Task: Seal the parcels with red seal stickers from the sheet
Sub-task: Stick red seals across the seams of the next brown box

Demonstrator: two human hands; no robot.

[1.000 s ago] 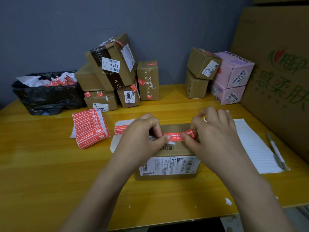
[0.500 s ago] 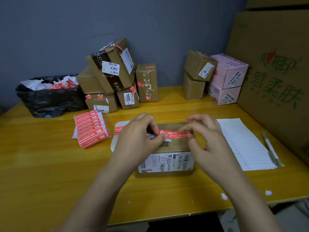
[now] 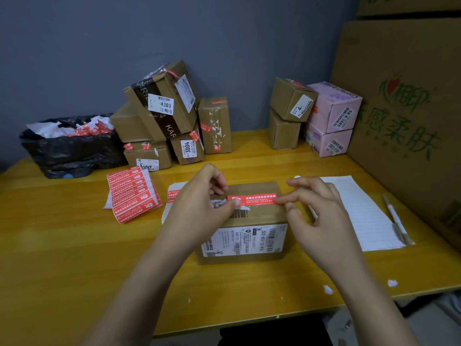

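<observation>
A brown parcel point(image 3: 252, 218) sits near the middle of the yellow wooden surface point(image 3: 74, 245), its shipping label facing the near edge. A red seal sticker point(image 3: 254, 198) lies across the parcel's top, running left to right. The left hand point(image 3: 199, 208) has its thumb on the sticker's left end with the other fingers curled above it; I cannot tell whether it pinches that end or only presses it down. The right hand point(image 3: 316, 216) touches the sticker's right end with the tip of its index finger, its other fingers loosely bent, spread and holding nothing. The two hands are apart, one at each end of the sticker. To the left of the parcel lies the sticker sheet point(image 3: 132, 193), a fanned stack of red strips, and a white backing sheet point(image 3: 174, 193) shows from under the parcel's left side. To the right lie a lined paper point(image 3: 361, 211) and a pen point(image 3: 396, 221). At the far left stands a black bag point(image 3: 69, 151) with white and red scraps in it. Against the far wall are a pile of brown parcels point(image 3: 162, 113), two more brown boxes point(image 3: 289, 101) and two pink boxes point(image 3: 334, 108). A large carton point(image 3: 404, 108) stands at the right. Small white paper bits point(image 3: 328, 289) lie close to the near edge.
</observation>
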